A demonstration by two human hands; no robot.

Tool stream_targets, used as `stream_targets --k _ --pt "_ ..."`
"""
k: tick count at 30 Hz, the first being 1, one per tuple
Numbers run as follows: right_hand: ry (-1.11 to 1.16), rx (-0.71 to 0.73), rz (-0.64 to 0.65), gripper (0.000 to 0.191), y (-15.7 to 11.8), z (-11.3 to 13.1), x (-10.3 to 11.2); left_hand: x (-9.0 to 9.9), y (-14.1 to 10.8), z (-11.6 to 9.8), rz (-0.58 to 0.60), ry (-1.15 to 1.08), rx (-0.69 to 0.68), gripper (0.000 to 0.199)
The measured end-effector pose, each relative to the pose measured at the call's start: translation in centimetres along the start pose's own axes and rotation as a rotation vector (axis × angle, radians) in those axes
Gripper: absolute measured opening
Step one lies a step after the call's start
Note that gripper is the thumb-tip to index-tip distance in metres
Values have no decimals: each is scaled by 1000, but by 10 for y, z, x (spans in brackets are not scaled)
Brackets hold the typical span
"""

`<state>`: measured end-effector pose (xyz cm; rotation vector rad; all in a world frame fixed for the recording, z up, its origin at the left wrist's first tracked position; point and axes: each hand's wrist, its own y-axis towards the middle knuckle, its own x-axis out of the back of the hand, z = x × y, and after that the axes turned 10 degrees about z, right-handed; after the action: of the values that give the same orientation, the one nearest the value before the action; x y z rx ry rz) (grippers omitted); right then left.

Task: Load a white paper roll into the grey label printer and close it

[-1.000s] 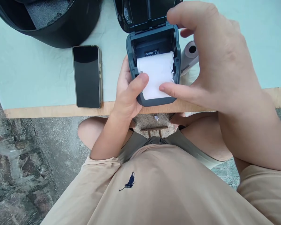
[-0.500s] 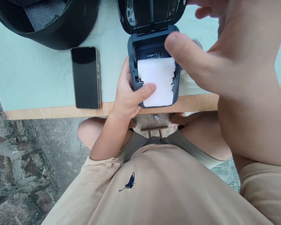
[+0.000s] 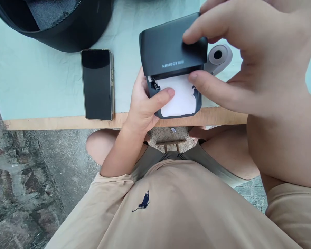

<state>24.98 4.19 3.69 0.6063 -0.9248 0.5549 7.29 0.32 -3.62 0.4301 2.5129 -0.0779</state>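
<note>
A dark label printer [image 3: 150, 90] marked NIIMBOT is held over the table's near edge by my left hand [image 3: 146, 103]. The left thumb presses on a white paper strip [image 3: 180, 100] that lies across the printer's front; its right edge is ragged. The printer's black lid [image 3: 168, 46] is tilted down over the paper roll bay but not fully closed, with a gap along its front edge. My right hand [image 3: 230, 52] grips the lid's right side, forefinger on top and thumb at its front corner. The bay inside is hidden under the lid.
A phone [image 3: 97, 84] with a dark screen lies on the pale green cloth [image 3: 41, 76] to the left. Behind it stands an unzipped black case [image 3: 75, 31] with grey lining. A pale roll [image 3: 220, 57] with a dark centre lies right of the printer. The table has a wooden edge [image 3: 54, 121].
The lid has swung from standing open down over the roll bay. My right hand has moved onto it, while my left hand still holds the printer and the paper strip.
</note>
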Motion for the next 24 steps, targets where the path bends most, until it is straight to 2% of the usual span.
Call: stream_targets --k 1,5,7,10,14,19,24 --pt "10 18 -11 45 -2 -2 -2 1 0 0 5 -6 -29 41" --pt "17 103 -54 33 -7 -8 -5 -2 0 -4 -11 66 36 41" --pt "-11 45 -40 37 -7 -7 -4 -5 -2 -8 -14 93 48 46" --pt "-24 -41 45 52 -7 -1 2 -7 -4 -10 -30 128 42 54" --pt "27 -20 147 50 -7 5 6 -5 -2 -5 -29 117 -11 43" --pt "42 -25 172 39 -7 10 6 -4 1 2 11 81 -108 39" --pt "26 -27 225 44 -8 7 10 -11 -2 -5 -24 120 -18 33"
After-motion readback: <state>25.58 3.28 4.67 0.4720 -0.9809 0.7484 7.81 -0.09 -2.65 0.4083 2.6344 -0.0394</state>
